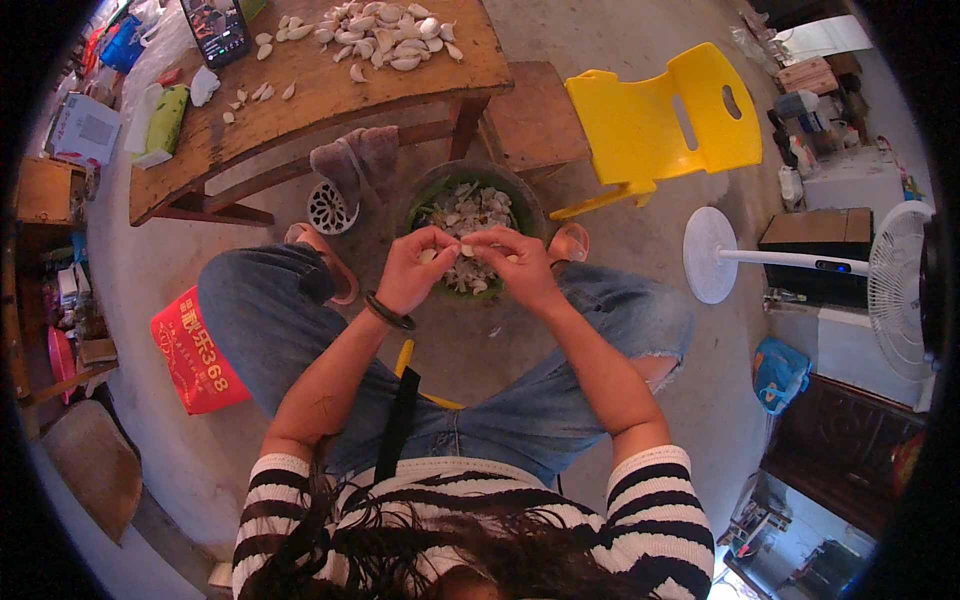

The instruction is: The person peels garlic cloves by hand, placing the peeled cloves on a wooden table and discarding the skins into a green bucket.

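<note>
Above a round basin (531,196), my left hand (411,271) and my right hand (521,266) meet at the fingertips. A small pale garlic clove (467,250) is pinched between them, mostly in the right fingers. Another whitish clove (427,256) shows in the curl of my left hand, and a pale piece (513,259) shows by the right fingers. Below, papery garlic skins (480,206) and green scraps fill the basin. On the wooden table (315,94) ahead lies a heap of garlic cloves (390,37), with several loose ones (262,91) nearer its edge.
A phone (216,34) and a green tissue pack (166,120) are on the table. To the right stand a wooden stool (532,112), a yellow plastic chair (667,124) and a white fan (795,259). A towel (360,154) hangs under the table. A red bag (196,356) rests by my left leg.
</note>
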A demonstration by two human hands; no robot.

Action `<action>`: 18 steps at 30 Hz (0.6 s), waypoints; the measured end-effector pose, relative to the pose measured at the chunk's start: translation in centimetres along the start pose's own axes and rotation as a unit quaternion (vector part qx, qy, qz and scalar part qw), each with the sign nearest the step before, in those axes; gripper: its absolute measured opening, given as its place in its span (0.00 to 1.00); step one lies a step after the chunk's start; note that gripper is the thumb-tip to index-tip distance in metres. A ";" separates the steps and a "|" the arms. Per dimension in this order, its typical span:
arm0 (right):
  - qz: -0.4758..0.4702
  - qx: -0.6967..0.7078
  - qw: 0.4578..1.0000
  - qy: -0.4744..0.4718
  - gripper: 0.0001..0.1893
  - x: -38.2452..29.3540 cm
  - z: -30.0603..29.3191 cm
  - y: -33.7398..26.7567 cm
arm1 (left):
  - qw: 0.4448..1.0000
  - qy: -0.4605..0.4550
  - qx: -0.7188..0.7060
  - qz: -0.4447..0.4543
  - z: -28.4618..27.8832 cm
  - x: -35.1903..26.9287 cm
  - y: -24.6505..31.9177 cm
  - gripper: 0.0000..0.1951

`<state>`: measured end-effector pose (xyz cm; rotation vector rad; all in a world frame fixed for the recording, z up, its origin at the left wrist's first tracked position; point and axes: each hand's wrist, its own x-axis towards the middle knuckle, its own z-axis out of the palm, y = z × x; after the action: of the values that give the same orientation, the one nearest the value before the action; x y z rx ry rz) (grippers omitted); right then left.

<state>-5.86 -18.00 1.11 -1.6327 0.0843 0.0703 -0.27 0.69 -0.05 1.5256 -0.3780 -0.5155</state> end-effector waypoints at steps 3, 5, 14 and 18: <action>0.006 0.019 1.000 0.007 0.09 0.0 0.2 0.0 | 1.000 -0.004 -0.010 -0.013 0.0 0.0 0.2 0.07; 0.012 0.031 0.999 0.009 0.09 0.0 0.2 0.3 | 0.999 -0.007 -0.006 -0.036 0.0 0.0 0.1 0.06; 0.034 -0.038 0.999 -0.001 0.10 0.0 -0.1 0.3 | 1.000 0.004 0.022 -0.014 0.1 0.1 -0.3 0.05; -0.141 -0.255 0.955 0.050 0.12 -0.2 0.5 -1.2 | 0.999 0.009 0.034 -0.003 0.1 0.0 -1.0 0.05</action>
<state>-5.97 -17.41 2.33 -2.1490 -0.0986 -0.2291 -0.42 0.70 -1.08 1.5964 -0.3811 -0.4971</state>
